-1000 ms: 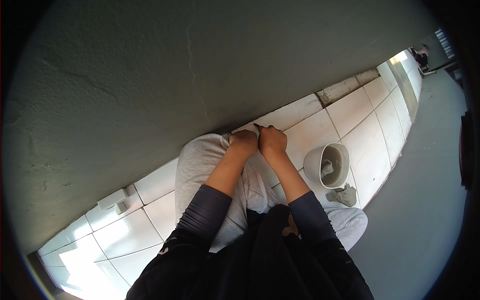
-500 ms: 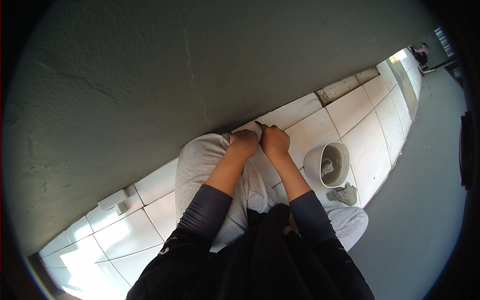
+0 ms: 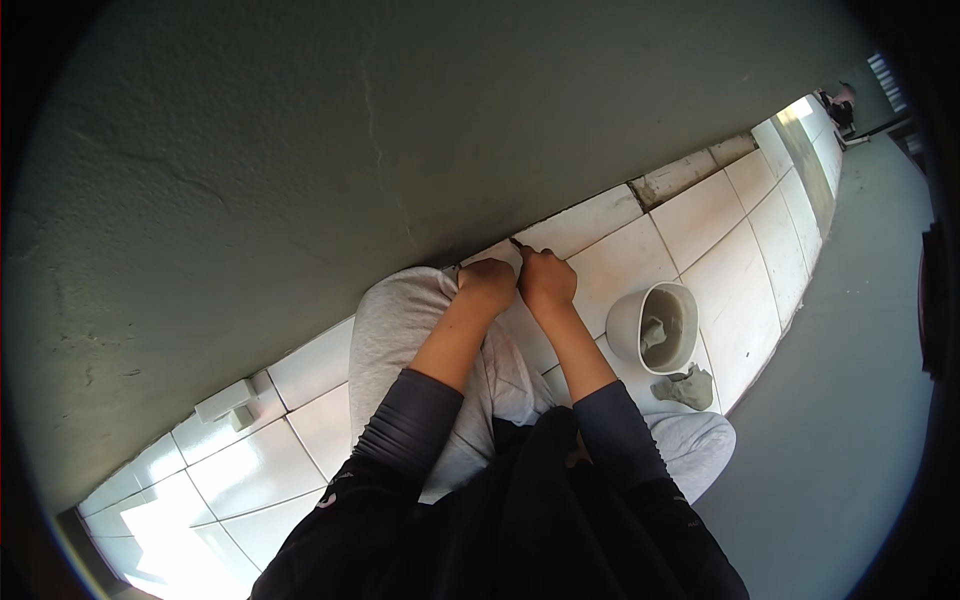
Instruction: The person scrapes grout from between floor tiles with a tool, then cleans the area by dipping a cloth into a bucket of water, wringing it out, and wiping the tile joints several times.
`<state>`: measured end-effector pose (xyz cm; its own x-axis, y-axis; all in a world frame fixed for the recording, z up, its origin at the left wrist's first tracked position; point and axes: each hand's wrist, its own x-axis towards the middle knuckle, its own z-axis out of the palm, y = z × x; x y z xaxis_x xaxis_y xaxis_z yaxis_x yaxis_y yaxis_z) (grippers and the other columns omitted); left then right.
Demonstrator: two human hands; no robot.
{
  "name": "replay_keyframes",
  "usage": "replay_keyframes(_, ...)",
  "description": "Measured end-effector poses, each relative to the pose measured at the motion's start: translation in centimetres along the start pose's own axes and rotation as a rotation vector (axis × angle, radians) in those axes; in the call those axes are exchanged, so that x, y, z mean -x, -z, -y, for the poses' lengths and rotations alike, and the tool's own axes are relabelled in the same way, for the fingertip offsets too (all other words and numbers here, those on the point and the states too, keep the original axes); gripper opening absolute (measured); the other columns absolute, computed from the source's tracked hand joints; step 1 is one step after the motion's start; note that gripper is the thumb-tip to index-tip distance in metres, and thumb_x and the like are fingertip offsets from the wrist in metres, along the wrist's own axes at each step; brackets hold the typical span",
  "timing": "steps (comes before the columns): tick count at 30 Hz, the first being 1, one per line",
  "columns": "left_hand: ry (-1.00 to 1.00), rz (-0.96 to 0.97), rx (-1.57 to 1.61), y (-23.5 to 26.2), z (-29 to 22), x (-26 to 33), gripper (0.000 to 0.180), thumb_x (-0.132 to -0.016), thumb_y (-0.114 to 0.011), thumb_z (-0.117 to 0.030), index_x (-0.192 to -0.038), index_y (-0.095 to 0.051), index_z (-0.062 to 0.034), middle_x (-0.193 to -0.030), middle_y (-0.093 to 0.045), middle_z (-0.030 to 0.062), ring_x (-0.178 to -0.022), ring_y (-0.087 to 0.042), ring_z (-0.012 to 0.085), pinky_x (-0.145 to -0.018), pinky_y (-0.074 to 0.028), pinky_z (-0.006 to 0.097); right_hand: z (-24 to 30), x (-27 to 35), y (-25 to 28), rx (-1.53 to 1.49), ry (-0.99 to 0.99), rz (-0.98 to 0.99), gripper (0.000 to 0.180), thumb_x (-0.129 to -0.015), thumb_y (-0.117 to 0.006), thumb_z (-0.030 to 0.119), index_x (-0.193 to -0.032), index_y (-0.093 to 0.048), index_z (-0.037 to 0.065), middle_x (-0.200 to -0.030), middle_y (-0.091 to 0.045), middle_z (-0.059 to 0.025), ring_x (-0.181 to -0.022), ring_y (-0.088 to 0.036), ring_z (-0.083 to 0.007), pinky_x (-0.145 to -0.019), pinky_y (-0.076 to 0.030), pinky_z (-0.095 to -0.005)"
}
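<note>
Tool [image 3: 517, 243] partly beyond right hand [image 3: 547, 278].

2 hands [image 3: 547, 278], 1 apparently around dark tool [image 3: 516, 243]

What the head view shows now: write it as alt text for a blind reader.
A person's curled left hand and right hand, the right gripping a thin dark object, are close together over white floor tiles beside a grey wall. To the right, a pale grey tub stands beside what looks like a crumpled grey rag.
</note>
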<state>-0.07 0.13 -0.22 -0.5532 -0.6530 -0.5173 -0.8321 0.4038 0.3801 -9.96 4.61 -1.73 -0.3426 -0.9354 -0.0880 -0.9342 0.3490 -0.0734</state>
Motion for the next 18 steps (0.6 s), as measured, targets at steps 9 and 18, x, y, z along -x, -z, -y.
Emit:
replay_keyframes(9,0.000,0.018,-0.021,0.2,-0.2,0.1,0.021,-0.074,-0.054,-0.008,-0.089,-0.067,-0.0011,-0.095,-0.065,0.0188,-0.091,-0.064,0.0298,-0.074,-0.052,0.039,-0.7,-0.7,0.5,0.016,-0.005,0.044,0.029,-0.078,-0.051,0.008,-0.104,-0.063,0.014,-0.084,-0.063,-0.0151,-0.077,-0.065,-0.0290,-0.064,-0.053,-0.0374)
replay_keyframes(18,0.013,0.014,-0.032,0.1,-0.1,0.0,0.021,-0.075,-0.053,-0.008,-0.089,-0.067,-0.0011,-0.096,-0.065,0.0187,-0.092,-0.064,0.0299,-0.076,-0.052,0.039,-1.6,-1.0,0.8,-0.001,-0.024,0.024,0.023,-0.078,-0.049,0.008,-0.095,-0.064,0.012,-0.082,-0.064,-0.0154,-0.075,-0.065,-0.0307,-0.064,-0.051,-0.0403)
